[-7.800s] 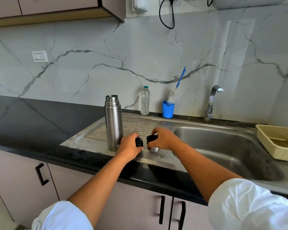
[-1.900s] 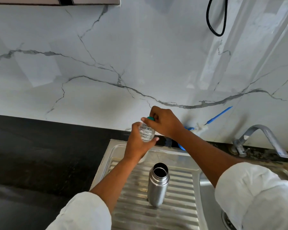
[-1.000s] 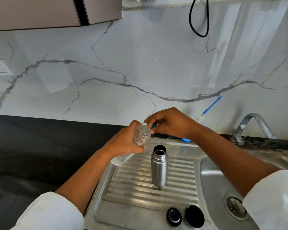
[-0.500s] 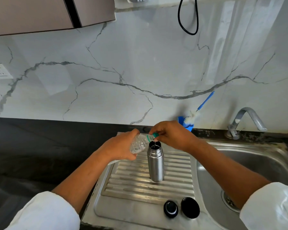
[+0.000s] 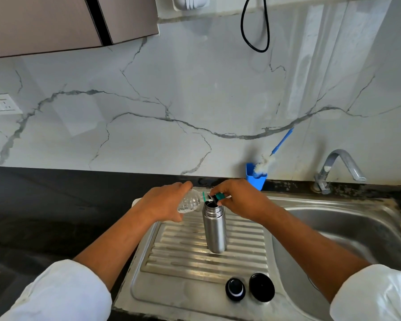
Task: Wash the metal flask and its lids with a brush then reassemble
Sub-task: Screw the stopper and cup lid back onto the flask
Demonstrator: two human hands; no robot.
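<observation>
Tipped over now: L hand [image 5: 169,201] wraps the plastic bottle [image 5: 190,203], neck over the open metal flask [image 5: 214,230] standing just below both hands, R hand [image 5: 240,200] pinches the green cap [image 5: 220,196] it's just got off, so prob filling w/ water pre-scrub, bottle brush [image 5: 264,163] untouched beyond R hand.

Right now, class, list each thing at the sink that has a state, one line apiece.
Metal flask: upright on the drainboard, open.
Small lid and large lid: off the flask, lying at the drainboard's front.
Plastic bottle: uncapped, tilted over the flask's mouth, held by left hand.
Green cap: off, pinched by right hand.
Brush: standing in blue cup, untouched.
Tap: no water running.
</observation>
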